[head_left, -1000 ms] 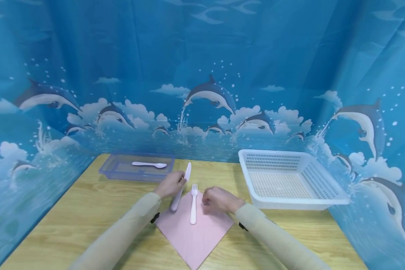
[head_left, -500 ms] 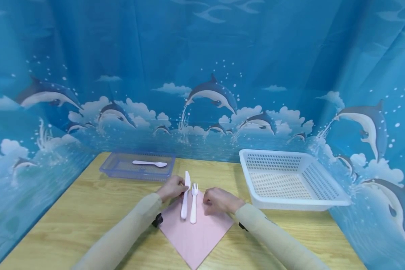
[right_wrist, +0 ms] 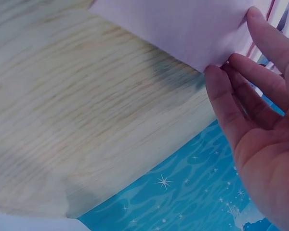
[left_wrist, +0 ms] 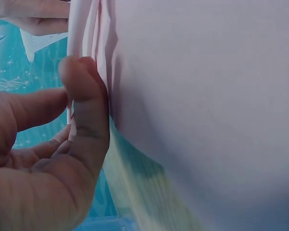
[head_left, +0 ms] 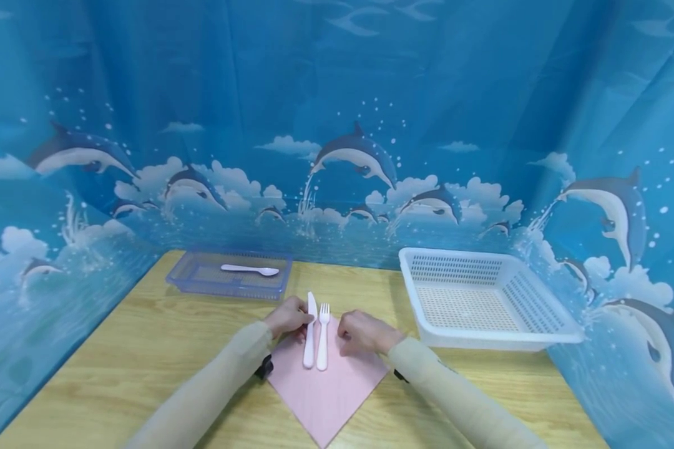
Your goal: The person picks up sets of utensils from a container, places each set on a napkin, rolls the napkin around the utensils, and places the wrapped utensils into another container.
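A pink napkin (head_left: 326,405) lies on the table as a diamond. On its left half rests a white plastic knife (head_left: 309,343), beside and nearly parallel to a white plastic fork (head_left: 322,349). My left hand (head_left: 288,317) pinches the knife near its middle between thumb and fingers. In the left wrist view, the thumb and a bent finger of this hand (left_wrist: 58,149) meet at the white handles. Right of the fork, my right hand (head_left: 366,330) touches the napkin near its edge. The right wrist view shows this hand's (right_wrist: 265,115) thumb and fairly straight fingertips at the pink napkin (right_wrist: 183,29).
A purple-blue see-through basket (head_left: 202,288) at the back left holds a white spoon (head_left: 249,269). At the back right stands a white perforated basket (head_left: 483,338). The wood-grain table (head_left: 123,362) backs onto a blue dolphin-print curtain (head_left: 337,75).
The left hand has brought the knife right and down beside the fork, turning it more upright in view. Right hand and fork stay nearly in place.
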Motion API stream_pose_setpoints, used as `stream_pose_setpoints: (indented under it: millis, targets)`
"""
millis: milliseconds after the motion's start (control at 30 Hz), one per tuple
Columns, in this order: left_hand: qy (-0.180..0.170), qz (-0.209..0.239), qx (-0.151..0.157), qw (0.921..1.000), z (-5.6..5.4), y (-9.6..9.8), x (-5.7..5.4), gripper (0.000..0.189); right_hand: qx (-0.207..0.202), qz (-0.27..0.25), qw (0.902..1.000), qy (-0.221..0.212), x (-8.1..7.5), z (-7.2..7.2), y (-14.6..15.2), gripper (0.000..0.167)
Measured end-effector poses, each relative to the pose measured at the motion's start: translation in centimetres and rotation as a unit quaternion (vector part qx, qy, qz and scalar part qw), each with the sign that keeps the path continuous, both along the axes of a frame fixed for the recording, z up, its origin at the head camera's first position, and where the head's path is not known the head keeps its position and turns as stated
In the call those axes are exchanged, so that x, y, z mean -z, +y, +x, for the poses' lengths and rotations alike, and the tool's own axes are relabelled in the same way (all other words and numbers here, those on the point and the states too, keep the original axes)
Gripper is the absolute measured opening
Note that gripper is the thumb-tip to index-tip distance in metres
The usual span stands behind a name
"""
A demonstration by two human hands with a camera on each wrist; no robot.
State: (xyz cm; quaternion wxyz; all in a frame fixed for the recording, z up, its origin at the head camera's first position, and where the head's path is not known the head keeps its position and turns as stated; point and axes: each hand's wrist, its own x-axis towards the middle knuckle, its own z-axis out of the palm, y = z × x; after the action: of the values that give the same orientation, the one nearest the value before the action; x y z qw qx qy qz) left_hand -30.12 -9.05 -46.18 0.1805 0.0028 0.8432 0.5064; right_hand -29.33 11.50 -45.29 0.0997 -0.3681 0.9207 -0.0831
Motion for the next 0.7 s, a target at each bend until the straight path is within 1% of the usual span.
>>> stream_pose_setpoints:
  millis: [67,233,367,500,633,700]
  targets:
    - [-0.008,0.015,0.001,0.9999,0.0,0.1,0.0,0.009,-0.002,0.0,1.0,0.001,0.0,0.0,0.0,0.013]
    - [-0.009,0.026,-0.001,0.9996,0.1,0.3,0.4,0.008,-0.009,-0.005,0.9999,0.005,0.1,0.0,0.2,0.013]
    - [-0.012,0.013,-0.008,0.9998,0.0,0.3,0.7,0.007,-0.011,-0.013,0.9998,0.012,0.3,0.1,0.4,0.02]
    - [-0.011,0.001,-0.01,0.9999,-0.1,0.4,0.6,0.006,-0.024,-0.023,0.9991,0.028,0.5,0.5,0.7,0.024]
    - [-0.009,-0.013,-0.015,0.9998,-0.2,0.6,0.4,0.006,-0.038,-0.019,0.998,0.047,0.7,1.0,0.8,0.017]
    - [-0.011,-0.019,-0.02,0.9995,-0.2,0.7,0.4,0.007,-0.035,-0.016,0.9981,0.048,0.8,1.3,0.8,0.013]
